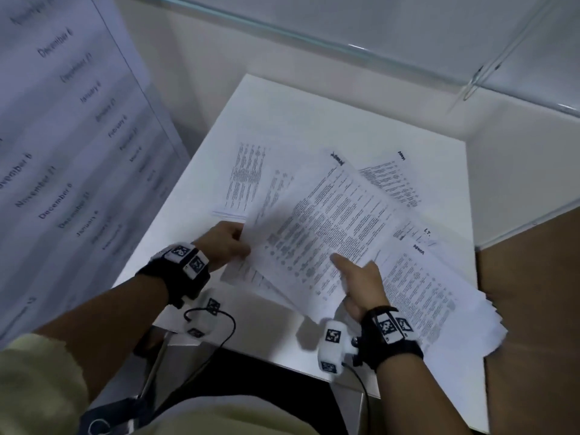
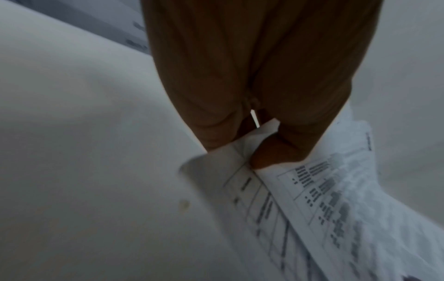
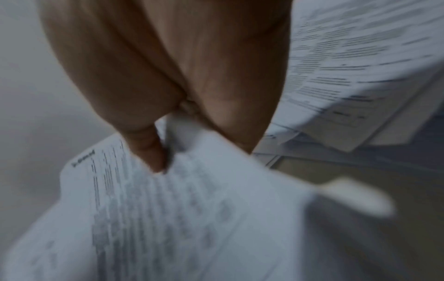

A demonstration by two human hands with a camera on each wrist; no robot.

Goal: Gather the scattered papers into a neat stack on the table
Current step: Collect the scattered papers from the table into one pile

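Note:
Several printed white sheets lie fanned across the white table [image 1: 282,120]. My left hand [image 1: 230,246] pinches the near-left edge of a sheet [image 1: 273,196]; in the left wrist view that hand [image 2: 252,148] has thumb and fingers closed on the corner of the papers [image 2: 312,199]. My right hand [image 1: 357,284] grips the top sheet [image 1: 339,215] with the thumb on its face, lifted off the pile. The right wrist view shows this hand [image 3: 165,152] holding the blurred sheet [image 3: 180,218]. More sheets [image 1: 439,293] overhang the table's right edge; others [image 1: 395,177] lie at the back.
A large hanging sheet printed with month names [image 1: 62,136] stands at the left. White partition walls [image 1: 518,171] close the back and right of the table, with a glass edge [image 1: 314,36] above. Brown floor [image 1: 533,309] lies to the right. A cable [image 1: 226,324] hangs near the front edge.

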